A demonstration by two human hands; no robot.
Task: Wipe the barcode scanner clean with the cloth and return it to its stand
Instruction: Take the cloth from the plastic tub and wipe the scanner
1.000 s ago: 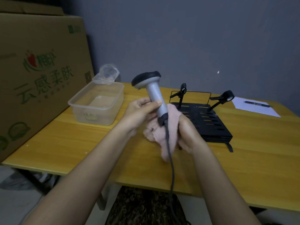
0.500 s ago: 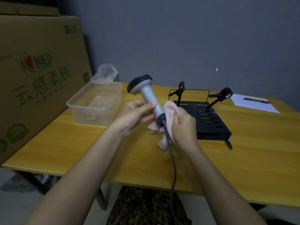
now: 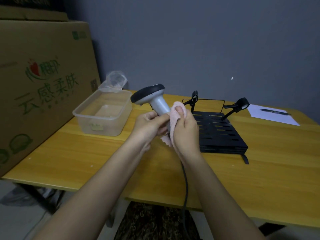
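Note:
The barcode scanner [image 3: 152, 98] has a grey handle and a black head and is held above the table, head tilted up to the left. My left hand [image 3: 149, 126] grips the lower handle. My right hand [image 3: 186, 134] presses a pink cloth [image 3: 174, 116] around the right side of the handle, thumb on top of the cloth. The scanner's dark cable [image 3: 185, 187] hangs down past the table edge. A black slotted stand [image 3: 220, 135] sits on the table just right of my hands.
A clear plastic tub [image 3: 103, 113] stands at the left on the yellow table [image 3: 69, 153], a large cardboard box [image 3: 38, 80] beside it. Two black clip arms [image 3: 237, 105] rise from the stand. White paper with a pen [image 3: 273, 112] lies far right.
My right hand has slid the cloth up the handle toward the head. The scanner's head has tilted further left and my hands have closed together.

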